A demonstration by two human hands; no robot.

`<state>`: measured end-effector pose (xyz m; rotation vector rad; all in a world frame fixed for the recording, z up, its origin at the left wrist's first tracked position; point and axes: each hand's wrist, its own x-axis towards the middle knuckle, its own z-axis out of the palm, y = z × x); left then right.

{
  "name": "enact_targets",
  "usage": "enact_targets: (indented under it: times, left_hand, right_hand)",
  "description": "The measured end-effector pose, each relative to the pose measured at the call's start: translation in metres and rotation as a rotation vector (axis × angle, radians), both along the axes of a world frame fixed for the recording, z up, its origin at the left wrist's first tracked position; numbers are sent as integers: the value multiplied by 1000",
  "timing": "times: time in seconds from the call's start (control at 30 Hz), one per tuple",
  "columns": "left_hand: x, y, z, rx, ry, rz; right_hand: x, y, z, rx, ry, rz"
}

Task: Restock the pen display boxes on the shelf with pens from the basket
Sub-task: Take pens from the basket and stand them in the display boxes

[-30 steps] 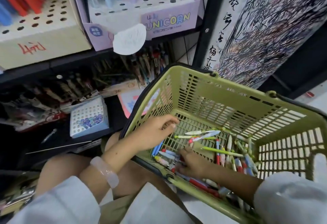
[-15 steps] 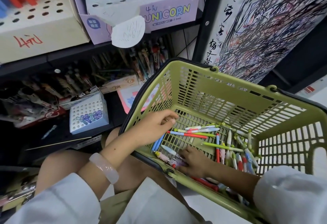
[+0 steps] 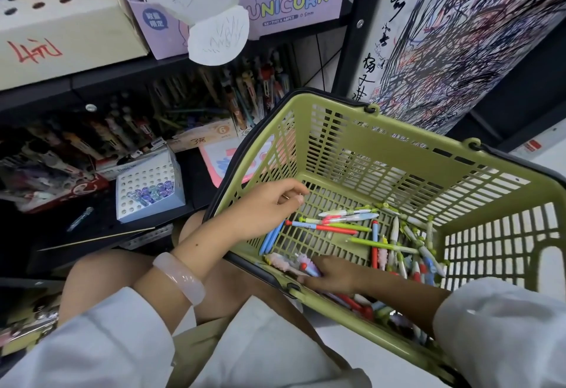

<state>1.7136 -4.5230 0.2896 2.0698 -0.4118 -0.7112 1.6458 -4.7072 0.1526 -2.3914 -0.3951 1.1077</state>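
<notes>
Both hands have shifted little: left hand (image 3: 269, 207) hangs loosely curled, empty, in the basket (image 3: 398, 130); right hand (image 3: 333, 274) paws the pens (image 3: 324, 228), grasp unclear, so one may slip through the mesh

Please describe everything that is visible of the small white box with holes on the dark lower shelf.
The small white box looks like cardboard, with a pale blue front edge. Its sloped top is a grid of round holes, nearly all empty. One short row of pens with clear blue and purple caps stands in it. It sits tilted on the dark lower shelf, left of the green basket. Neither hand touches it.
</notes>
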Motion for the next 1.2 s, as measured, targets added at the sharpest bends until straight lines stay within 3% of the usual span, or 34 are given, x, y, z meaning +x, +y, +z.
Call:
enact_targets:
  times: [0.23,0.5,0.57,0.67,0.77,0.93,1.03,1.2]
  left_hand:
    - [0,0,-1,-14,14,9]
    - [2,1,2,-16,8,28]
    - [3,2,3,-45,13,65]
    - [3,1,6,-51,-30,171]
    - [4,-5,13,-25,24,236]
    - [-10,-33,22,-107,331,113]
    - [-14,-45,22,-220,377,124]
    - [-15,-38,24,-109,266,72]
  right_hand:
    - [5,1,12,101,282,-126]
    - [1,8,13,225,155,-227]
    - [6,5,25,343,87,-315]
    - [26,-2,52,591,37,-706]
    - [48,-3,85,989,176,-1099]
    - [62,12,129,1319,191,-1212]
    - [61,19,143,1303,39,-1205]
    - [65,11,162,1162,-225,-1205]
